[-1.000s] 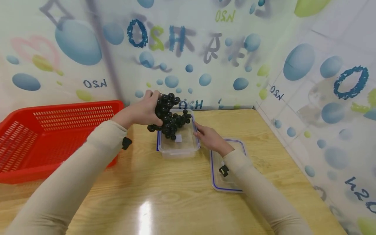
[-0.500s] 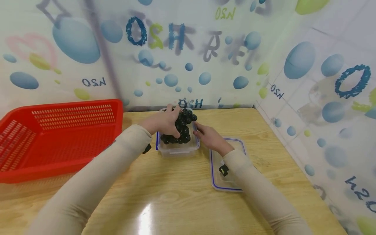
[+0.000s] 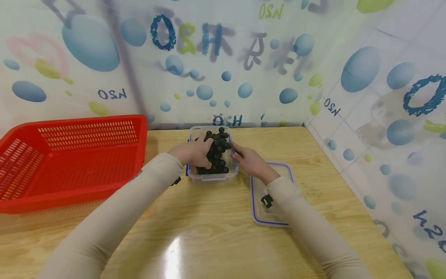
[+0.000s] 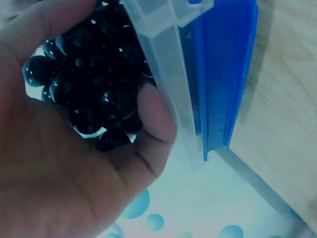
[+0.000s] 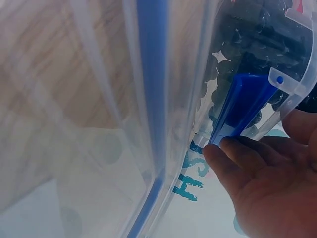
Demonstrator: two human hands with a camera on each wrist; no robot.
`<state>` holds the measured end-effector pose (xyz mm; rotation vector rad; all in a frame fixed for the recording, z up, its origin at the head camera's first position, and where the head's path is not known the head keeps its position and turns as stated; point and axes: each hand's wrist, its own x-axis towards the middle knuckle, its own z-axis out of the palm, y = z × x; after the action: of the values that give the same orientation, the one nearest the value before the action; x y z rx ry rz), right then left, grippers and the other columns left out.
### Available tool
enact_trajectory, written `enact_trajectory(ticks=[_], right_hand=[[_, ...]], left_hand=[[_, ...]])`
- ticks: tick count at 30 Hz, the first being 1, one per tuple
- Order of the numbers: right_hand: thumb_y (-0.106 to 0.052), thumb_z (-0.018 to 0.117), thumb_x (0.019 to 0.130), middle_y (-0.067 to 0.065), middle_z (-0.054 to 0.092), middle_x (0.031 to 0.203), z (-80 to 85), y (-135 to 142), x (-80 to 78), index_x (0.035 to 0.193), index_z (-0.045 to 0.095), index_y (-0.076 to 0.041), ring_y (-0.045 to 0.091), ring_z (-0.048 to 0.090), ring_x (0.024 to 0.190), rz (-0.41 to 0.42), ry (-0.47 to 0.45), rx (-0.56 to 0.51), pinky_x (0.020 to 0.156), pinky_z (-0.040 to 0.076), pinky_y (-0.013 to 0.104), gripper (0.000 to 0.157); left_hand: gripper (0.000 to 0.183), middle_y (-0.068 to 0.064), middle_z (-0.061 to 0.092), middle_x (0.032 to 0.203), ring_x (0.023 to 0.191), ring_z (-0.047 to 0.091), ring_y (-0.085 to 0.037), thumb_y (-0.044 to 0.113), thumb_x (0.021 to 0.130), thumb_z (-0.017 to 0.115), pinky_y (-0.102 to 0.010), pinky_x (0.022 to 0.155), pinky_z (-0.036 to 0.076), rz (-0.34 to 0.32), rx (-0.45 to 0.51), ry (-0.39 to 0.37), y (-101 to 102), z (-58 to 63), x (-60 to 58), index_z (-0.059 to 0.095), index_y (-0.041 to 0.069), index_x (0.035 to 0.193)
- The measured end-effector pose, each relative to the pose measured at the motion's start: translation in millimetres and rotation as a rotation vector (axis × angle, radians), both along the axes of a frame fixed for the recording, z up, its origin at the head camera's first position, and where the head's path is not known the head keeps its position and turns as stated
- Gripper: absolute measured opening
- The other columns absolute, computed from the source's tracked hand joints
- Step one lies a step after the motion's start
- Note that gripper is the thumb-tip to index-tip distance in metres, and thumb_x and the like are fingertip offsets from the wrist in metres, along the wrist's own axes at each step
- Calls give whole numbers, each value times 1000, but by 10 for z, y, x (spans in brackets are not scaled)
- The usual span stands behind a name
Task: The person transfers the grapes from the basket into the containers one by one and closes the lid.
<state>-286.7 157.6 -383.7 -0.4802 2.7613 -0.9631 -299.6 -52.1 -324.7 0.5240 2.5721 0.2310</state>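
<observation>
Left hand point(image 3: 196, 153) grasps black grapes point(image 3: 218, 154) inside a clear box point(image 3: 213, 178), far centre; right hand point(image 3: 251, 161) holds its right side. Apparently placing them; next calls for gentle release.

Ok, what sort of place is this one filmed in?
Probably an indoor corner workspace: a pale wood-grain tabletop bearing a red perforated plastic basket meets white walls printed with blue bubbles.
</observation>
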Motion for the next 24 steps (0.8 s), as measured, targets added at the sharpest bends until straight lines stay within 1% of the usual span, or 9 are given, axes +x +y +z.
enact_trajectory(ticks=[3, 6, 8, 10, 12, 14, 18, 21, 24], right_hand=[[-26, 44, 106, 13, 35, 153, -1, 3, 0, 156, 26, -12, 31, 40, 135, -5, -10, -12, 109, 33, 46, 54], [-26, 44, 106, 13, 35, 153, -8, 5, -4, 156, 25, -11, 31, 37, 137, -4, -16, -13, 110, 31, 46, 55], [-27, 43, 107, 14, 34, 153, -2, 4, -1, 156, 24, -11, 30, 36, 138, -1, -20, -15, 110, 31, 47, 55], [-27, 43, 107, 14, 36, 153, -1, 3, 1, 156, 24, -10, 30, 38, 137, 0, -18, -18, 109, 33, 47, 55], [-28, 43, 107, 13, 37, 152, -4, 0, 7, 156, 25, -10, 29, 40, 136, 0, -18, -22, 109, 33, 47, 55], [-29, 43, 107, 13, 38, 151, -7, -1, 2, 156, 25, -11, 30, 39, 136, 1, -18, -18, 110, 33, 46, 55], [-30, 43, 106, 13, 36, 153, -15, 2, -13, 156, 25, -11, 31, 36, 138, 0, -19, -6, 111, 31, 46, 56], [-30, 42, 107, 14, 34, 153, -15, 10, -20, 156, 24, -10, 31, 35, 138, 4, -14, 3, 111, 30, 46, 56], [-29, 41, 107, 13, 35, 153, -13, 12, -25, 156, 23, -9, 30, 37, 137, 16, -13, 8, 110, 32, 46, 56]], left_hand=[[96, -22, -5, 160, 114, 53, -44, 38, 90, 70, -54, 95, 43, -16, 4, 37, -2, -4, 7, 8, 10, 158], [98, -19, 0, 161, 137, 26, -50, 56, 87, 66, -62, 105, 30, -22, -8, 97, 4, -13, 22, 16, 11, 158], [95, -18, 5, 161, 143, 10, -48, 66, 89, 55, -63, 110, 20, -40, -18, 158, 17, -29, 27, 21, 7, 156], [90, -20, 11, 160, 144, 9, -44, 67, 95, 41, -59, 113, 15, -70, -18, 220, 43, -54, 26, 27, 2, 154], [82, -22, 18, 158, 145, 11, -40, 61, 100, 29, -54, 115, 13, -104, -19, 283, 73, -96, 16, 31, -3, 151], [75, -24, 22, 156, 145, 14, -39, 54, 104, 26, -49, 116, 15, -121, -21, 333, 100, -140, 2, 31, -6, 150], [68, -21, 22, 156, 144, 18, -36, 45, 105, 36, -46, 116, 16, -149, 27, 440, 113, -206, -12, 22, 1, 154], [58, -17, 27, 156, 143, 25, -34, 32, 105, 46, -46, 115, 20, -267, 116, 540, 90, -233, -24, 27, 8, 155], [47, -13, 38, 151, 139, 34, -31, 20, 104, 50, -45, 114, 24, -386, 196, 568, 62, -253, -33, 41, 10, 149]])
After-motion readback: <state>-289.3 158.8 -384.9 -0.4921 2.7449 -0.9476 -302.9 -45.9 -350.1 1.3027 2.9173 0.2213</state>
